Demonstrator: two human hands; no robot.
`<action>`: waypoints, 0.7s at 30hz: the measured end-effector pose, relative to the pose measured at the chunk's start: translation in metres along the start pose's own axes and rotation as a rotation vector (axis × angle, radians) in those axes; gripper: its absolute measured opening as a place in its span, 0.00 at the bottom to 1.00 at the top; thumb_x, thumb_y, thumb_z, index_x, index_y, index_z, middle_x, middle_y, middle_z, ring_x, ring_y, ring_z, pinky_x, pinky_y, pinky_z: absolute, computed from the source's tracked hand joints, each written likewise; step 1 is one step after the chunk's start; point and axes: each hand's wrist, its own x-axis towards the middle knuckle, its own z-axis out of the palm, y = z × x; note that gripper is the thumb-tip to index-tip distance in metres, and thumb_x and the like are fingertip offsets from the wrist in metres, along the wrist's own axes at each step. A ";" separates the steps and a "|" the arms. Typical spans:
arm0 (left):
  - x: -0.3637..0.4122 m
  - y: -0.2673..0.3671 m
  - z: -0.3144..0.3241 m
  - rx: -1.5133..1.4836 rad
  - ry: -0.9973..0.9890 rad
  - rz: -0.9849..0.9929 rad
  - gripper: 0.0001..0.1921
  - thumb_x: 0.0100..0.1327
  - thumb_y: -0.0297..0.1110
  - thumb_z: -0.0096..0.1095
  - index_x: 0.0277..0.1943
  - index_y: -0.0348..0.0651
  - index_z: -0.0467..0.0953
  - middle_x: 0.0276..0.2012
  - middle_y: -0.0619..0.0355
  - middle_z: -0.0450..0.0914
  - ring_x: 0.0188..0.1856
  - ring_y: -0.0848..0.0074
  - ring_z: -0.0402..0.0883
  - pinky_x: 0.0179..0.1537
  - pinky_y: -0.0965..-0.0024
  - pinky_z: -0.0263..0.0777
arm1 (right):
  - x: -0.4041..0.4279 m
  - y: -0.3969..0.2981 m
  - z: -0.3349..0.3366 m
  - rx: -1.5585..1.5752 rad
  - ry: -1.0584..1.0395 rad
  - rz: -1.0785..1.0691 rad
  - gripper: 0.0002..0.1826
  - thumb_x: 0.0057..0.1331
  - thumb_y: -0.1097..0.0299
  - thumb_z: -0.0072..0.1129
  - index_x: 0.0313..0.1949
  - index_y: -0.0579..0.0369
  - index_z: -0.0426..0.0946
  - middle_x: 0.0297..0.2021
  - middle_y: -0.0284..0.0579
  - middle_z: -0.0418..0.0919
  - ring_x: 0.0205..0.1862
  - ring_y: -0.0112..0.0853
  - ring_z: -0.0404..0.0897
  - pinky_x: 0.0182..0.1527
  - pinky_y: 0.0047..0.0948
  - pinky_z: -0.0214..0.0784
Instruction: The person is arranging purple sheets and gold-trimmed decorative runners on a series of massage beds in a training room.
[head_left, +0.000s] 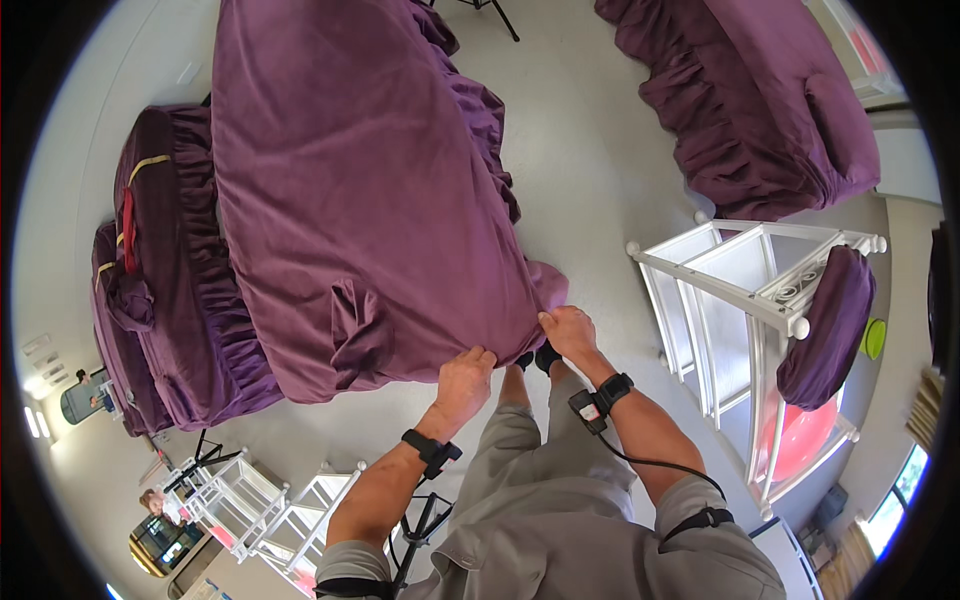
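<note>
A purple fabric cover (360, 180) with ruffled sides lies over a long massage-type bed before me. My left hand (466, 382) grips the cover's near edge, fingers closed on the cloth. At the near right corner, my right hand (568, 331) pinches the same cover's edge, beside a rounded purple flap that hangs past it. Between the hands the edge runs slightly slack. A bunched fold of cloth (362, 330) around an opening lies near the bed's left near end. Both wrists wear black straps with small devices.
More purple-covered beds stand at the left (180, 300) and upper right (757, 97). A white metal shelf cart (720, 277) at the right bears a purple bolster (829, 330); a green bowl (873, 338) is beside it. Other white carts (247, 495) and a black tripod (424, 521) stand lower left.
</note>
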 end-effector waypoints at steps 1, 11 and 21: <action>0.000 -0.001 0.001 0.020 -0.027 -0.017 0.03 0.54 0.26 0.60 0.31 0.43 0.73 0.26 0.53 0.73 0.29 0.58 0.77 0.30 0.57 0.70 | 0.001 -0.001 -0.001 -0.030 -0.031 -0.017 0.19 0.64 0.55 0.51 0.29 0.60 0.79 0.32 0.58 0.80 0.38 0.54 0.79 0.42 0.47 0.72; 0.002 -0.028 -0.074 -0.165 0.301 -0.183 0.07 0.52 0.26 0.69 0.34 0.37 0.79 0.32 0.51 0.81 0.34 0.57 0.79 0.37 0.61 0.73 | 0.025 -0.077 -0.019 0.472 0.038 -0.182 0.27 0.66 0.49 0.53 0.49 0.65 0.73 0.35 0.56 0.80 0.42 0.51 0.79 0.47 0.45 0.71; -0.010 -0.083 -0.112 0.329 0.192 -0.403 0.25 0.52 0.37 0.71 0.52 0.39 0.73 0.46 0.47 0.76 0.47 0.53 0.75 0.47 0.57 0.71 | 0.020 -0.078 0.000 0.125 0.011 -0.212 0.23 0.66 0.50 0.53 0.36 0.63 0.71 0.36 0.59 0.77 0.40 0.53 0.78 0.43 0.47 0.71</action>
